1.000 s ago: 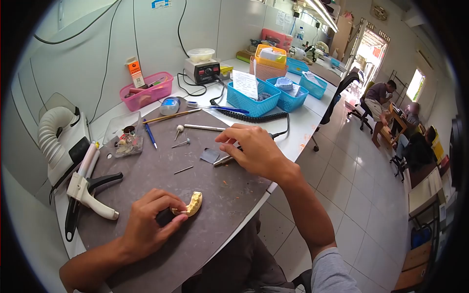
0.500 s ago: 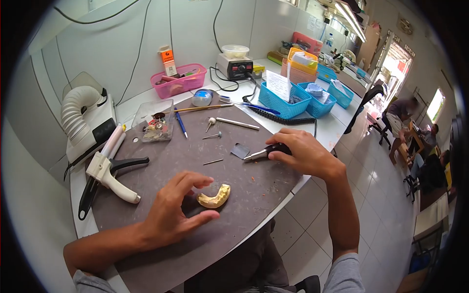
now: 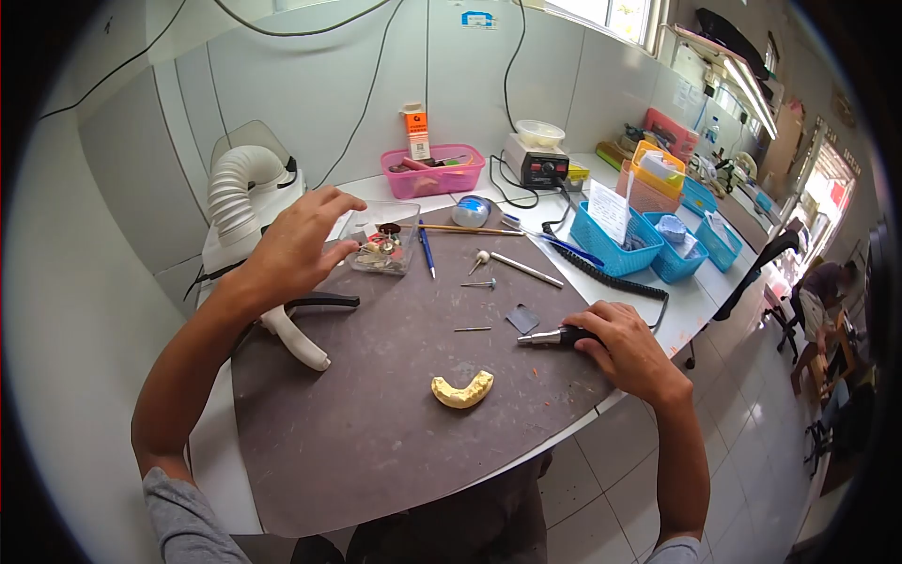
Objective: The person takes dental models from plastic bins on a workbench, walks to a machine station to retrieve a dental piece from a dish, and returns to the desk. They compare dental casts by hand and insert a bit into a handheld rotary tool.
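Observation:
My left hand (image 3: pixel 299 246) is raised beside a clear plastic box (image 3: pixel 402 259), its thumb and fingers apart with nothing between them. Small rotary bits and discs (image 3: pixel 383 242) lie inside that box. At the right, my right hand (image 3: pixel 625 346) is wrapped round the dark body of a handpiece (image 3: pixel 545 337), whose metal nose points left over the mat. A yellowish horseshoe-shaped dental model (image 3: pixel 462 393) rests on the mat near its front. Between the model and the back lie a thin metal bit (image 3: pixel 473 329), a small grey square sheet (image 3: pixel 522 319) and a mounted bit (image 3: pixel 479 284).
A dispensing gun (image 3: pixel 301 343) lies partly under my left forearm. Behind stand a pink basket (image 3: pixel 432 181), a control box (image 3: pixel 537 164) with a coiled cord (image 3: pixel 611 278), and blue baskets (image 3: pixel 615 254). A pen (image 3: pixel 427 249) and a brush (image 3: pixel 460 228) lie farther back. People sit at far right.
My left hand has left the dental model's side and moved up and left to the clear box. My right hand stays on the handpiece. The whole view has shifted.

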`<state>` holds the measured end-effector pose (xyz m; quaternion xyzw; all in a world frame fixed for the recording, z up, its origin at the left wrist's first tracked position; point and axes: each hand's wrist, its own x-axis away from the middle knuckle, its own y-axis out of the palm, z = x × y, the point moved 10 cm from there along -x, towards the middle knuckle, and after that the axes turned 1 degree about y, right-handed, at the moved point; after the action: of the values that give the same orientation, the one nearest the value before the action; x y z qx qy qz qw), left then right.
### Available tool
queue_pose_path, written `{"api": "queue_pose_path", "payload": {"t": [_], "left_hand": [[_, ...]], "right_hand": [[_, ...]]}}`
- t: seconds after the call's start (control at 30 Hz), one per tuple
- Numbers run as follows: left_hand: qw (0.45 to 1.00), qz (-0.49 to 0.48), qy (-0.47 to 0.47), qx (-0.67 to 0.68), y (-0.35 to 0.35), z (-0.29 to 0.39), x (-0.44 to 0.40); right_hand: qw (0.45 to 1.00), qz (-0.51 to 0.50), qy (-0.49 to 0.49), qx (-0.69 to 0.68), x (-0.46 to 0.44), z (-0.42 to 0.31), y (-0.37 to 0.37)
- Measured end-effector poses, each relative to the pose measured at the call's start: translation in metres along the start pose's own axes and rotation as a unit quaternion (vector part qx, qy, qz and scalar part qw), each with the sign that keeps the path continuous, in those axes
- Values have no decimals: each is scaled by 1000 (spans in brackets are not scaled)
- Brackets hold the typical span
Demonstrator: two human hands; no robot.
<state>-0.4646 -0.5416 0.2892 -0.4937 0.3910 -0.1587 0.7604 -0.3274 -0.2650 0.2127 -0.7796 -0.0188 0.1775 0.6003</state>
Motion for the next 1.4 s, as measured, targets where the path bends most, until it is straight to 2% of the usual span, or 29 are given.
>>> {"api": "queue_pose_path", "payload": {"t": [0.03, 0.1, 0.2, 0.23, 0.3, 0.37, 0.47, 0.6, 0.83, 0.97, 1.03, 1.1, 1.17, 1.27, 1.4], "left_hand": [[997, -21, 25, -70, 11, -11, -2], [997, -47, 1, -69, 25, -44, -11], [992, -116, -19, 45, 34, -56, -23], [992, -115, -22, 45, 36, -59, -29], [977, -89, -137, 140, 47, -93, -38], [981, -65, -123, 137, 54, -108, -47], [999, -38, -36, 14, 47, -91, -57], [997, -68, -20, -17, 50, -72, -56], [996, -50, -64, 43, 67, -95, -58], [999, -12, -51, 8, 60, -87, -57], [992, -23, -108, 65, 57, -78, -44], [989, -19, -119, 89, 53, -65, -33], [997, 31, -46, 47, 42, -49, -29], [996, 33, -44, 67, 35, -41, -22], [993, 30, -38, 104, 30, -35, -20]], "right_hand": [[1000, 2, -1, -15, 0, -1, 0], [1000, 1, -4, -13, 0, -4, -3], [998, 59, -1, -15, -1, -10, -23], [998, 58, -4, -15, -1, -13, -26], [997, 73, 7, -34, 0, -15, -34], [996, 84, -9, -30, 1, -24, -41], [996, 79, -2, -46, 4, -31, -44], [995, 82, -2, -62, 12, -37, -40], [992, 91, -7, -92, 0, -37, -41], [989, 103, -32, -98, -14, -48, -49], [989, 110, -53, -83, -24, -55, -55], [987, 103, -70, -103, -38, -60, -55], [985, 106, -93, -104, -58, -71, -57], [987, 90, -100, -83, -97, -88, -52], [978, 60, -176, -92, -157, -117, -23]]}}
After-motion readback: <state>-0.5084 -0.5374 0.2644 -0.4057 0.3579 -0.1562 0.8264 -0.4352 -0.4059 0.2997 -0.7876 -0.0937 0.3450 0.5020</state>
